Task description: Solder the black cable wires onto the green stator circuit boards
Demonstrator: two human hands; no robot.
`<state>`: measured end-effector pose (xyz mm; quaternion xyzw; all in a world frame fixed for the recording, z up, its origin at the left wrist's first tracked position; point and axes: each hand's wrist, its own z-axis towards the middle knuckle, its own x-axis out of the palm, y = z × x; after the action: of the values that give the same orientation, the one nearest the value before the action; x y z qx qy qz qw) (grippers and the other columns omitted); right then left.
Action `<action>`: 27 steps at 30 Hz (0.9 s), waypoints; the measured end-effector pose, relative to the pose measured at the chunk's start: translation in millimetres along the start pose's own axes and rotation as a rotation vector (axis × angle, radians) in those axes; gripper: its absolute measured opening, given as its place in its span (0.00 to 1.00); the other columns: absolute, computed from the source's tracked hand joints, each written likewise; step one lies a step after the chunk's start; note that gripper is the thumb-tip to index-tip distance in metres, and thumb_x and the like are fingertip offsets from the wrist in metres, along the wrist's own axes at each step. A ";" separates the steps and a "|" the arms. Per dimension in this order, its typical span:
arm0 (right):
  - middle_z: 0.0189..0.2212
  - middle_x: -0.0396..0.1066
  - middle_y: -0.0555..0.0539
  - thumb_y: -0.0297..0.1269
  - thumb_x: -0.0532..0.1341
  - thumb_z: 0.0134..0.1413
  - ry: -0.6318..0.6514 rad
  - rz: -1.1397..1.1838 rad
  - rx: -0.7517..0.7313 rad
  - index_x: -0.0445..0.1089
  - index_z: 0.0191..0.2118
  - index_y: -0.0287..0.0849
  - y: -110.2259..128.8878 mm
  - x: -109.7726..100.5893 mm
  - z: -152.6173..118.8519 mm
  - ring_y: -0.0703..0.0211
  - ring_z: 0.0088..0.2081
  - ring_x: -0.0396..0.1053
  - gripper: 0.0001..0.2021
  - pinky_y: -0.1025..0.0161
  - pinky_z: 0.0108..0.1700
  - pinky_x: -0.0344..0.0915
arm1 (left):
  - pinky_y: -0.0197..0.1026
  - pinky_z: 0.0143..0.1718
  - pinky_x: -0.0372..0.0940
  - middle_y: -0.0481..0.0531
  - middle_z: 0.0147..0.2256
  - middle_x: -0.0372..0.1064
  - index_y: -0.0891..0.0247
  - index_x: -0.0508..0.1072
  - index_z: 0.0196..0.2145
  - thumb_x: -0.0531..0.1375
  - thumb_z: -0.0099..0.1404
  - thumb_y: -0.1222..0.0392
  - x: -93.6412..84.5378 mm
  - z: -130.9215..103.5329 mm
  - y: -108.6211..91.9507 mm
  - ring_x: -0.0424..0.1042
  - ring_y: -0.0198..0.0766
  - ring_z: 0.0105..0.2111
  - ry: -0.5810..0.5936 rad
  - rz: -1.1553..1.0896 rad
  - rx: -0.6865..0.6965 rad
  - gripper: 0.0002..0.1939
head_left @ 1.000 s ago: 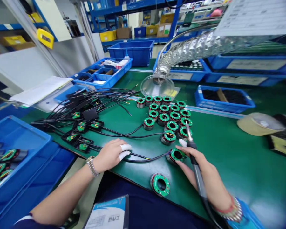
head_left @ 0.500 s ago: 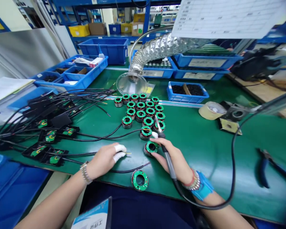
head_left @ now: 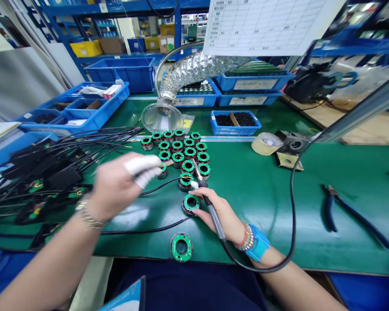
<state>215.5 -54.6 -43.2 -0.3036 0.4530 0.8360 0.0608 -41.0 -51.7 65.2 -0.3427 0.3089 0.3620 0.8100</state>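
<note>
Here's the left hand (head_left: 121,185), blurred over the green table (head_left: 256,190), finger and thumb pressed together on what looks like a yellow-tipped wire (head_left: 168,163). Over on the right, the right hand (head_left: 226,218) wraps the soldering iron (head_left: 214,217), thumb and forefinger also bracketing a green-topped motor ring (head_left: 186,206) that sits upright just below the cluster of rings (head_left: 177,159). And look at that iron's tip, right up among the cluster! If it's hot, a small wrist roll could scorch a board there. A tug on the iron's cord (head_left: 292,203) could do the same. One black cable (head_left: 142,231) ends close by the bracketed ring; a snag could tip it.
</note>
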 end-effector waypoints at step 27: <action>0.35 0.72 0.49 0.30 0.62 0.51 -0.217 0.084 -0.018 0.61 0.47 0.47 23.9 -1.6 7.3 0.62 0.34 0.72 0.17 0.66 0.39 0.70 | 0.33 0.31 0.62 0.49 0.29 0.70 0.63 0.73 0.37 0.52 0.67 0.62 75.4 -34.5 -19.6 0.68 0.33 0.28 0.506 -0.464 -0.087 0.10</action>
<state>204.4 -62.5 -22.1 -0.1927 0.4486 0.8697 0.0717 7.2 -60.2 -4.6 -0.5167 0.3983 0.0847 0.7531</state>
